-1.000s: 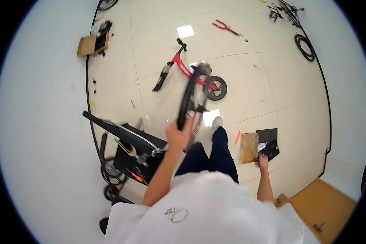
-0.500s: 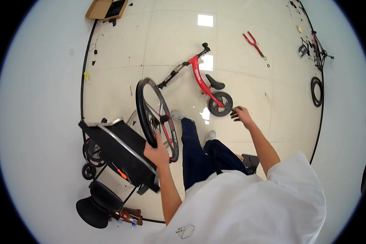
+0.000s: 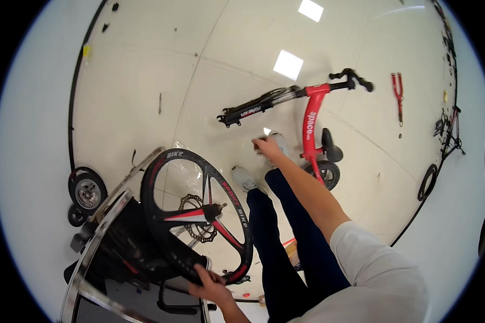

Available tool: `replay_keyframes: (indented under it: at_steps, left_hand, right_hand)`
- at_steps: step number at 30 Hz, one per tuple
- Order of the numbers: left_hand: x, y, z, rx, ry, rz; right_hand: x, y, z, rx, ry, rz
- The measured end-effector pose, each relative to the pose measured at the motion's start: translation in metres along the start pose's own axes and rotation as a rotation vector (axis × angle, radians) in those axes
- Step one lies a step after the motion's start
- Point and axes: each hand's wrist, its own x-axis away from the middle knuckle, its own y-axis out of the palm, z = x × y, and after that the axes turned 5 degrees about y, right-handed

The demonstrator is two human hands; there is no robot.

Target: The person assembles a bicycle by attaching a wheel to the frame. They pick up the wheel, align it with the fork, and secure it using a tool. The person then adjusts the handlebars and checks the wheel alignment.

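wheel point(image 3: 209, 213) was held beside the tabletop point(image 3: 98, 237), left of the person's legs point(image 3: 261, 226); the left hand point(image 3: 213, 288) was closed on the wheel's near rim; the right hand point(image 3: 265, 146) was apart from it, by a shoe point(image 3: 280, 141), too unclear to tell wide from narrow; good handling seemed to need a firm rim grip, keeping the brake disc point(image 3: 189, 202) off the tabletop's edge.

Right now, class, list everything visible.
Wheel: 1, mostly black, left
Brake disc: 1, dark, on wheel
Bike: 1, mostly red, right
Loose fork: 1, red, far right
Hoop: 1, black, right edge
Distant parts: uncountable, dark, right edge
Small wheels: 2, dark, left edge
Stand: 1, mostly black, lower left
Film: 1, clear, behind wheel
Shoes: 2, white, centre
Trousers: 1, navy, lower centre
Shirt: 1, white, lower right
Left hand: 1, bare, gripping wheel
Right hand: 1, bare, above shoes
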Motion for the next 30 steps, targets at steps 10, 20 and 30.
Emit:
replay_keyframes:
  at_steps: [10,20,30]
  left_hand:
    - [-0.031,0.026,-0.044,-0.044,-0.135,0.222]
    - [-0.040,0.026,-0.028,-0.057,-0.127,0.092]
    - [-0.010,-0.006,0.002,0.064,0.055,-0.108]
  right_hand:
    - [-0.114,0.037,-0.091,1.693,-0.815,0.168]
    - [-0.026,0.013,-0.102,1.512,-0.944,0.006]
    - [0.177,-0.084,-0.132,1.296,-1.170,-0.194]
